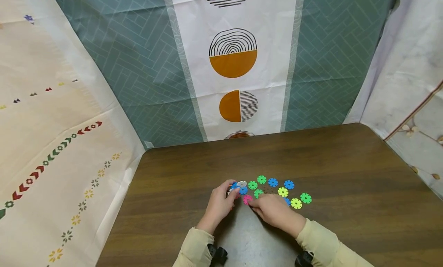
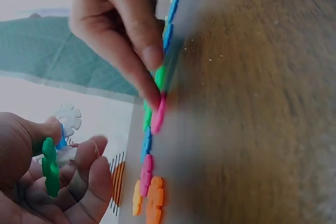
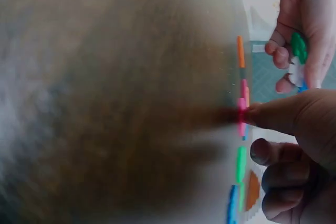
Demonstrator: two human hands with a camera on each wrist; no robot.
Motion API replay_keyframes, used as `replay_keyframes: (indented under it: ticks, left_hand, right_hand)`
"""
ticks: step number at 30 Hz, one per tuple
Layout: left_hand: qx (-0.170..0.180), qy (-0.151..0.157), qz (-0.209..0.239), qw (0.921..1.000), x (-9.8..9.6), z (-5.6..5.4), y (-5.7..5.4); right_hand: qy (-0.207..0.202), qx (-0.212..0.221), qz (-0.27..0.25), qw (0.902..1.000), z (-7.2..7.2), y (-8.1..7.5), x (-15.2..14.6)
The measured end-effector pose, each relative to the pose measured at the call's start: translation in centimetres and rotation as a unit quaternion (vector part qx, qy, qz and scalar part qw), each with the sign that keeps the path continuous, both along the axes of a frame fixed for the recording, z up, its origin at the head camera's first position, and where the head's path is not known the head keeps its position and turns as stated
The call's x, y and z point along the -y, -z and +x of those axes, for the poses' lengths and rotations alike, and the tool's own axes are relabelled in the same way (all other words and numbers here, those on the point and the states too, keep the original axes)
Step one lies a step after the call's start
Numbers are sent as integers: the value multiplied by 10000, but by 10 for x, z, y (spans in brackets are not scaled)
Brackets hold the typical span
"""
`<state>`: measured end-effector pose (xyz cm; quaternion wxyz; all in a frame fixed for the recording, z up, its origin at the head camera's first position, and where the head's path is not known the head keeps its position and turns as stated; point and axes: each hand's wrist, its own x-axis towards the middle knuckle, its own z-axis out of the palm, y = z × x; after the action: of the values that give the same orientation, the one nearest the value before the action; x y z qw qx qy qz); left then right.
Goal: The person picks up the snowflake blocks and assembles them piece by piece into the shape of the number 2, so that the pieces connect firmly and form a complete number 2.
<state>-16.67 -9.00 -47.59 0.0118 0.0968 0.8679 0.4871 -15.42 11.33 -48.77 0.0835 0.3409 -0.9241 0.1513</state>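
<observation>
My left hand [image 1: 221, 201] holds a small bunch of notched plastic discs above the table. In the left wrist view a green disc [image 2: 50, 167], a white disc [image 2: 69, 119] and a partly hidden blue piece [image 2: 62, 137] show among its fingers. The index fingertip of my right hand [image 1: 275, 211] touches a pink disc [image 1: 247, 199] on the table. Its thumb stands apart from that disc, and the other fingers are bent beneath the palm. Just beyond are a blue disc [image 1: 243, 190] and a green disc [image 1: 258, 194].
More loose discs spread to the right, among them a yellow disc [image 1: 296, 203], a green disc [image 1: 306, 198] and a blue disc [image 1: 289, 184]. An orange disc [image 2: 155, 200] lies near the left hand. Patterned cloth [image 1: 145, 67] hangs behind the brown wooden table [image 1: 346, 163].
</observation>
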Motion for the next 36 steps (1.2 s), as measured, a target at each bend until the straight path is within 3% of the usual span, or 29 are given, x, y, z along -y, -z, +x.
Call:
replay_keyframes:
  ticks: [6, 14, 19, 24, 27, 33, 36]
  left_hand:
    - [-101, 30, -128, 9999, -2, 2, 5]
    - [115, 295, -67, 9995, -8, 6, 9]
    - [173, 267, 90, 9995, -8, 7, 10]
    - [304, 225, 146, 9992, -9, 8, 9]
    - [320, 240, 163, 9991, -9, 9, 9]
    - [205, 338, 56, 9992, -8, 10, 8]
    - [5, 457, 16, 9990, -8, 11, 8]
  right_hand:
    - [-7, -241, -331, 9992, -2, 0, 0]
    - [251, 476, -436, 9976, -5, 3, -2]
    - [481, 1034, -819, 9901, -6, 2, -7]
    - [670, 1101, -1400, 9817, -8, 1, -14]
    - [779, 1468, -1929, 9671, -9, 0, -17]
    - [1077, 2525, -2992, 9139, -10, -3, -23]
    - [1024, 2763, -3286, 8973, -11, -4, -25]
